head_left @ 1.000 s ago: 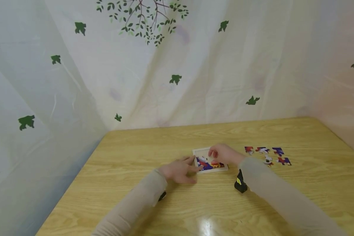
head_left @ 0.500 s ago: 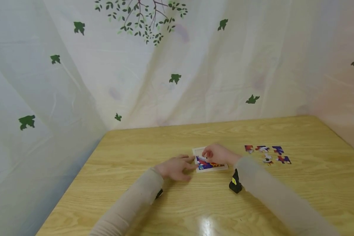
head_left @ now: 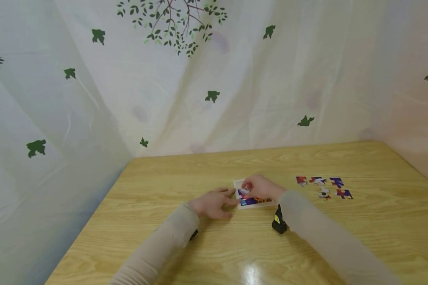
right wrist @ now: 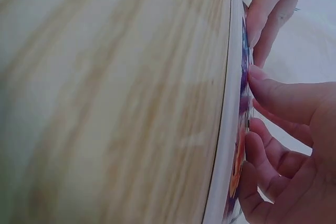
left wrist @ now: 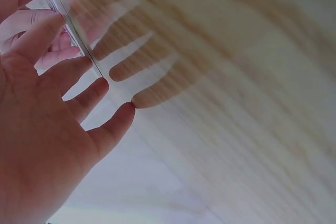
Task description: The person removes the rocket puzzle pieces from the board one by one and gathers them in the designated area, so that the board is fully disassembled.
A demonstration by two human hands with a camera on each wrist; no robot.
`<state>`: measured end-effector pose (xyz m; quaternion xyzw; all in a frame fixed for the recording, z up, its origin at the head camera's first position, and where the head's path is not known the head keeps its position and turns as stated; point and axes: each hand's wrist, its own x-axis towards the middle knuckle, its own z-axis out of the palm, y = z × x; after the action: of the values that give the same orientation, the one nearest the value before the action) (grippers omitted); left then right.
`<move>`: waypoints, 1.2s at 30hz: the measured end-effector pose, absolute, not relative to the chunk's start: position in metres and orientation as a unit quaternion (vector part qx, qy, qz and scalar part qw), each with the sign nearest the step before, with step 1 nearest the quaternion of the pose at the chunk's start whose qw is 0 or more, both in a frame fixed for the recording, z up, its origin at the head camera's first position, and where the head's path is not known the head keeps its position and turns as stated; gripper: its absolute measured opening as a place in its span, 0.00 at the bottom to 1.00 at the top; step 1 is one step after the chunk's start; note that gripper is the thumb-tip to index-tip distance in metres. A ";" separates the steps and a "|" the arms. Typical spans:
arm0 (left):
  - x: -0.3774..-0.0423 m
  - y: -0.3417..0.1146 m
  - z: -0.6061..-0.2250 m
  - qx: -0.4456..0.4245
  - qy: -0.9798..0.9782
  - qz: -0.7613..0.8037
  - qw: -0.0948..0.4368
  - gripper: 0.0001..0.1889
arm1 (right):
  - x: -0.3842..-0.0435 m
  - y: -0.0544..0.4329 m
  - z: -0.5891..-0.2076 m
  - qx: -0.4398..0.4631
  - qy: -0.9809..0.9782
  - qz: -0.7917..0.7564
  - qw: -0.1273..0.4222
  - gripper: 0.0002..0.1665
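Observation:
A small jigsaw puzzle in a pale frame (head_left: 255, 206) lies on the wooden table, its lower part covered by colourful pieces. My left hand (head_left: 213, 204) rests at the frame's left side with fingers spread; in the left wrist view, fingertips of the left hand (left wrist: 47, 114) touch the frame's edge. Over the puzzle is my right hand (head_left: 262, 188), thumb and index finger pinching what looks like a puzzle piece at the upper left, mostly hidden by the fingers. In the right wrist view, the right hand's thumb (right wrist: 275, 95) and curled fingers are against the puzzle's surface.
Several loose puzzle pieces (head_left: 323, 192) lie in two rows to the right of the frame. A wooden table (head_left: 171, 174) spreads all round, and a pale curtain (head_left: 171, 118) with green leaf prints hangs behind it.
My right hand has moved left across the puzzle to its upper-left part. My left hand has drawn back slightly left, its finger off the puzzle's face. The loose pieces have not moved.

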<state>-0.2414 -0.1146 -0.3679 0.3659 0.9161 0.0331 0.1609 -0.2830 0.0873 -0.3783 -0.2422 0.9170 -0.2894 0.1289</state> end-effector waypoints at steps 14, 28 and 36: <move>-0.242 -0.113 -0.370 0.365 0.917 0.034 0.160 0.28 | -0.284 0.082 -0.378 -0.270 0.911 -0.290 0.115 0.14; -0.242 -0.113 -0.366 0.360 0.917 0.039 0.165 0.27 | -0.290 0.083 -0.378 -0.277 0.914 -0.269 0.125 0.24; -0.242 -0.112 -0.368 0.353 0.919 0.040 0.169 0.27 | -0.293 0.084 -0.379 -0.268 0.912 -0.274 0.149 0.21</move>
<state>-0.2420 -0.1123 -0.3678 0.3534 0.9192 0.0399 0.1693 -0.2928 0.0839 -0.3792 -0.2681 0.9117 -0.2737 0.1486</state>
